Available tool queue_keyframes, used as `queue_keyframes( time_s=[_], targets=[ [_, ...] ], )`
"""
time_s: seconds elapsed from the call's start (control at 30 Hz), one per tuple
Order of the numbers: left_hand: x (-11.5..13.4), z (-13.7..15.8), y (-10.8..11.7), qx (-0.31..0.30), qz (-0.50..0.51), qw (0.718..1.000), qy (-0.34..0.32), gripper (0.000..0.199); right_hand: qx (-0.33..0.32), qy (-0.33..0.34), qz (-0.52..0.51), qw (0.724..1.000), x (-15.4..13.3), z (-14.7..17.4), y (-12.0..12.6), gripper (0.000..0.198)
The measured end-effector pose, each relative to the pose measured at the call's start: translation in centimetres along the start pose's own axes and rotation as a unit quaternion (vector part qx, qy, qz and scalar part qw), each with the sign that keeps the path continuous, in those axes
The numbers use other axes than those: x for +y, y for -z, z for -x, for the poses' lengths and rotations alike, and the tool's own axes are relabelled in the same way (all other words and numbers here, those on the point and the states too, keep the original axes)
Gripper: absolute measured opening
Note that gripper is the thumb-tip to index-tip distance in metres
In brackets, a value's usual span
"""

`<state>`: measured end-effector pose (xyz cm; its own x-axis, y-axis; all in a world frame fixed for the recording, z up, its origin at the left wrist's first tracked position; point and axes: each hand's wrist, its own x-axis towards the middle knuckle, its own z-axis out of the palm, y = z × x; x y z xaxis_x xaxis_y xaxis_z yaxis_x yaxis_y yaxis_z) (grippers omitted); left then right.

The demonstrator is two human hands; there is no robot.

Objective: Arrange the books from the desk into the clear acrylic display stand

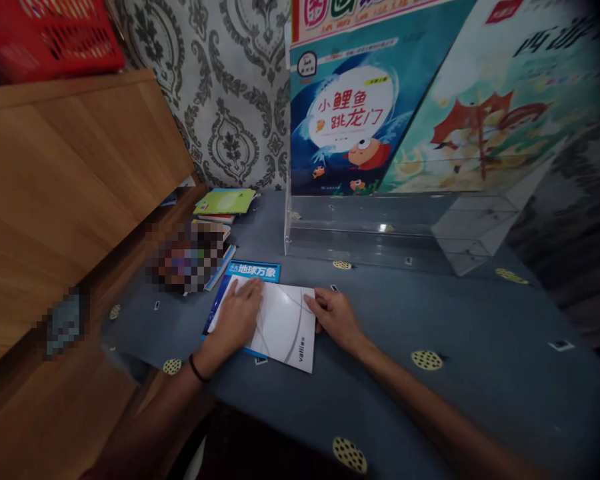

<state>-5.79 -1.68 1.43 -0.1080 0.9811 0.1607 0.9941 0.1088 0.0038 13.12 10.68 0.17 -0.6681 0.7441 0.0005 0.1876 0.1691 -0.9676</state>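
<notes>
Grip of the right hand [337, 317] is pinched on the right-hand edge of a white booklet [285, 327], thumb on top and fingers curled at the side. Left hand [237, 313], a black band [198, 370] at its wrist, lies with fingers spread flat over the booklet's other half, grasping nothing. This booklet (dark lettering runs sideways near one corner) rests slightly askew on a blue book [255, 270], near the front edge of the desk [390, 400] and toward its left end. The blue book shows along the booklet's far and left sides. Between it and the desk's left edge lie more books [214, 241], partly blurred out; behind them, near the far left corner, a green book [225, 201] tops a small pile. Along the far edge, a clear stand [350, 243] holds upright picture books [345, 123].
</notes>
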Motion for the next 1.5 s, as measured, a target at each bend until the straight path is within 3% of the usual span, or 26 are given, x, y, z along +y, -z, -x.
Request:
queue_keyframes(
  time_s=[0.13,0.2,0.27,0.33,0.4,0.53,0.6,0.7,0.87,1.03,1.2,1.37,1.5],
  targets=[
    [-3.4,0.1,0.1,0.021,-0.008,0.999,0.049,0.044,-0.009,-0.001,0.004,1.0,0.5,-0.1,0.1,0.033],
    [-3.9,0.2,-0.1,0.031,-0.005,0.998,0.048,0.046,-0.008,-0.009,0.026,1.0,0.7,-0.1,0.3,0.03],
    [-3.9,0.3,-0.4,0.042,-0.003,0.998,0.047,0.048,0.04,0.009,0.097,0.994,0.8,-0.1,0.4,0.019],
    [-3.7,0.4,-0.6,0.049,0.002,0.997,0.053,0.048,0.119,0.07,0.208,0.968,0.5,0.0,0.2,0.02],
    [-3.6,0.5,-0.7,0.053,0.011,0.997,0.059,0.048,0.139,0.157,0.305,0.929,-0.2,0.0,-1.0,0.033],
    [-4.0,0.5,-0.9,0.055,0.024,0.997,0.053,0.046,-0.066,0.287,0.375,0.879,-1.4,-0.5,-6.0,0.045],
    [-4.2,0.5,-1.0,0.058,0.023,0.997,0.047,0.045,-0.113,0.284,0.392,0.868,-1.5,-0.9,-8.4,0.047],
    [-4.3,0.4,-1.1,0.06,0.02,0.997,0.038,0.045,-0.108,0.254,0.404,0.872,-1.2,-1.2,-9.8,0.048],
    [-4.4,0.5,-1.3,0.068,0.011,0.997,0.038,0.044,-0.047,0.191,0.431,0.881,0.5,-0.1,-6.5,0.053],
    [-4.5,0.3,-1.7,0.073,0.003,0.997,0.035,0.042,0.009,0.175,0.468,0.866,1.5,1.0,-3.1,0.045],
    [-3.6,1.1,0.4,0.093,-0.059,0.994,0.023,0.034,0.026,0.176,0.522,0.834,0.1,2.0,-2.8,0.039],
    [-1.2,4.3,3.5,0.035,-0.082,0.996,0.017,0.029,0.047,0.147,0.582,0.799,-1.0,4.7,-2.6,0.034],
    [0.1,6.1,2.9,0.014,-0.077,0.997,0.017,0.027,0.064,0.125,0.588,0.796,-1.5,7.7,-3.2,0.034]
  ],
)
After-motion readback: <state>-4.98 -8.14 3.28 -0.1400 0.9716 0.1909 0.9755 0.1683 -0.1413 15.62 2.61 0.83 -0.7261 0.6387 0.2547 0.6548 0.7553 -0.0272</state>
